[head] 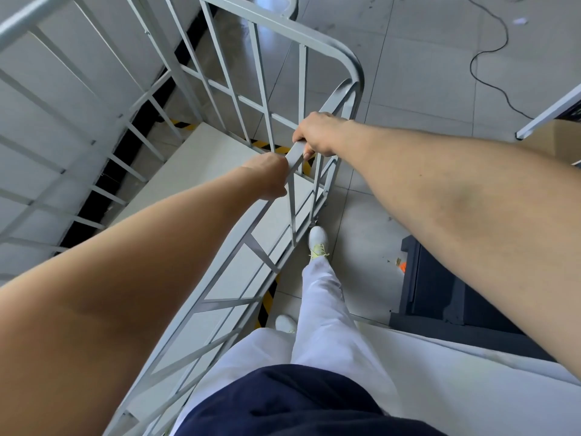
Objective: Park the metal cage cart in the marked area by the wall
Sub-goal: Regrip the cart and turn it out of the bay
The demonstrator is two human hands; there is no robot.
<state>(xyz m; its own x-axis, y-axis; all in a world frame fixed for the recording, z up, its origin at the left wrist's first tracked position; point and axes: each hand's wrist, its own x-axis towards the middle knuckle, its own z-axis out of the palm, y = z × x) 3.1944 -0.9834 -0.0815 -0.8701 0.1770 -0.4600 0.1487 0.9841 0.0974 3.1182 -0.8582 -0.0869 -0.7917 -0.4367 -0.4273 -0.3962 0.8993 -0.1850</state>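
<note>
A grey metal cage cart (330,42) with barred sides fills the left and middle of the head view; its pale floor panel lies below. Both my hands grip the top rail of its near side. My left hand (267,176) is closed around the rail, and my right hand (317,133) holds the same rail just beyond it. Yellow-and-black striped floor tape (267,302) shows under and beside the cart. A white wall (47,99) with a black base strip stands at the left behind the cart's far bars.
My legs in white trousers and white shoes (318,239) stand right of the cart on grey floor tiles. A dark box or machine (440,294) sits at the right, a black cable (490,67) snakes over the floor, and another grey frame with cardboard (550,114) is at far right.
</note>
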